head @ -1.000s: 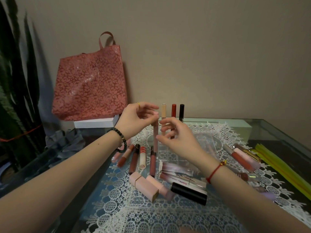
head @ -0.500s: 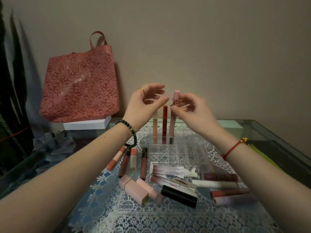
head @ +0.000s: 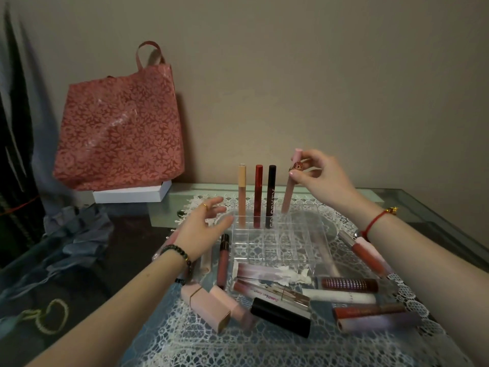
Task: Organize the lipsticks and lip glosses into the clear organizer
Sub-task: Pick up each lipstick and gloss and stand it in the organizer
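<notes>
The clear organizer (head: 277, 245) sits on the lace cloth in the middle of the table. Three tubes stand upright in its back row: a beige one (head: 241, 197), a red one (head: 258, 196) and a black one (head: 271, 197). My right hand (head: 322, 178) pinches the cap end of a long pink lip gloss (head: 288, 192), tilted, its lower tip at the back row just right of the black tube. My left hand (head: 203, 229) hovers with fingers spread at the organizer's left side, holding nothing. Several loose lipsticks and glosses lie around the organizer.
A pink square lipstick (head: 206, 305) and a black one (head: 280, 316) lie near the front. More tubes (head: 362, 252) lie at the right. A red floral bag (head: 119, 128) stands on a white box (head: 129, 194) at the back left. Grey cloth (head: 68, 234) lies at the left.
My left hand let go of the pink gloss and dropped down to the organizer's left side. My right hand carried the gloss right and lowered its tip to the back row.
</notes>
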The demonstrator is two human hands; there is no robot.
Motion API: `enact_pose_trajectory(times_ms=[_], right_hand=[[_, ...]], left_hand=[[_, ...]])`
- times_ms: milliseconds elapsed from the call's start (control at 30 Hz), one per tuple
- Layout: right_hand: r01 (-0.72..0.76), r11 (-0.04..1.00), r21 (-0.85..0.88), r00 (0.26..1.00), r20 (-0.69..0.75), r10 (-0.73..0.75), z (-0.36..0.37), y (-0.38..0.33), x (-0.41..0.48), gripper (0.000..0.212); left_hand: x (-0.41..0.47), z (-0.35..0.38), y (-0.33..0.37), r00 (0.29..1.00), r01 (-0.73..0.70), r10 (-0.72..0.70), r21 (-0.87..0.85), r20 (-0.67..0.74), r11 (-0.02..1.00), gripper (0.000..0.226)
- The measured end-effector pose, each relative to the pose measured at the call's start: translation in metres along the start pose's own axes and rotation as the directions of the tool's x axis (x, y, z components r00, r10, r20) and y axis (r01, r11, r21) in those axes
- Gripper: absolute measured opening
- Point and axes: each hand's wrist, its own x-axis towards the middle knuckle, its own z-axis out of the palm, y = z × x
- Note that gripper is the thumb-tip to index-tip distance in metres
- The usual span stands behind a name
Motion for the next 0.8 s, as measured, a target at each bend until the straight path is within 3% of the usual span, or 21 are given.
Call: enact_pose_trajectory(times_ms=[267, 800], right_hand=[[-0.027, 0.999, -0.031, 0.998, 0.054, 0.028, 0.008, 0.017, 0.0, 0.027], [-0.029, 0.999, -0.034, 0.993, 0.114, 0.032, 0.016, 0.022, -0.005, 0.026]], left_hand=[[-0.007, 0.008, -0.01, 0.998, 0.011, -0.016, 0.065, 0.067, 0.998, 0.041], [-0.014, 0.01, -0.011, 0.999, 0.011, -0.013, 0.047, 0.046, 0.999, 0.036]])
